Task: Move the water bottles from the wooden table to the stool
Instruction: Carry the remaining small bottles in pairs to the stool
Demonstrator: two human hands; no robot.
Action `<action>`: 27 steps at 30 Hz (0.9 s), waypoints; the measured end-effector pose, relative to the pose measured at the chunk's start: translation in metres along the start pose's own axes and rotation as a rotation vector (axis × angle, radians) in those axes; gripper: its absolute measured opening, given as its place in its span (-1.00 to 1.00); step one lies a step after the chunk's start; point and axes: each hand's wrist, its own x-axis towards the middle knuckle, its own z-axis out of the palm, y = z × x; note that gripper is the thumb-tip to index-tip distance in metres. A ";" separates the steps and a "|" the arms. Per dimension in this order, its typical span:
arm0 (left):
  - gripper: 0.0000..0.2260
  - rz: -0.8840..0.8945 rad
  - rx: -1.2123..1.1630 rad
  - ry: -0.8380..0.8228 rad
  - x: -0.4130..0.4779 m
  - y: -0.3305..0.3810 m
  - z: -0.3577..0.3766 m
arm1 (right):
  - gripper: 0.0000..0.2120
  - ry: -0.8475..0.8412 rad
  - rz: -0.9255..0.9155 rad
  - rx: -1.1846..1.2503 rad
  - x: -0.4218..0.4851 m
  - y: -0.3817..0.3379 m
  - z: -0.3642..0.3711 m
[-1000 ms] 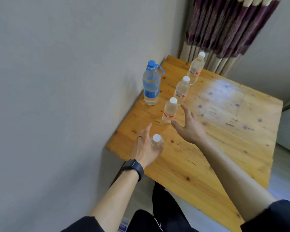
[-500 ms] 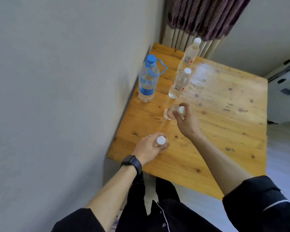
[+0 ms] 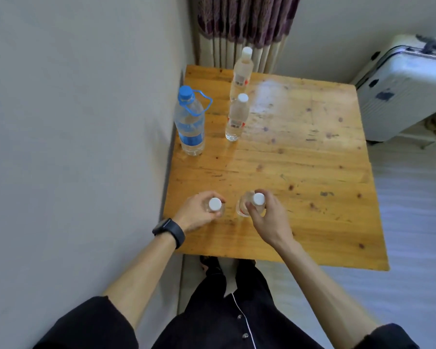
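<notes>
Right hand (image 3: 267, 219), clamped on the second bottle (image 3: 242, 209), now holds it nearer the wooden table (image 3: 300, 172) edge, beside the first bottle (image 3: 215, 204), still gripped by the left hand (image 3: 195, 217)
</notes>
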 end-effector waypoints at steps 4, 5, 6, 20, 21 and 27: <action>-0.26 -0.055 0.084 0.121 -0.006 -0.011 0.021 | -0.24 -0.032 0.132 0.159 0.004 -0.003 0.003; -0.19 -0.076 0.078 0.160 -0.007 -0.013 0.027 | -0.16 -0.042 0.141 0.191 0.007 -0.004 0.005; -0.15 -0.101 0.056 0.201 -0.006 -0.013 0.034 | -0.11 -0.042 0.154 0.224 0.009 -0.005 0.007; -0.63 -0.115 0.025 0.349 0.000 -0.006 0.055 | -0.57 0.134 0.346 0.400 -0.018 0.010 -0.007; -0.63 -0.094 0.037 0.346 -0.003 0.001 0.056 | -0.57 0.168 0.359 0.411 -0.028 0.014 -0.018; -0.59 0.111 0.218 0.196 -0.004 0.072 0.081 | -0.58 0.338 0.354 0.409 -0.094 0.042 -0.098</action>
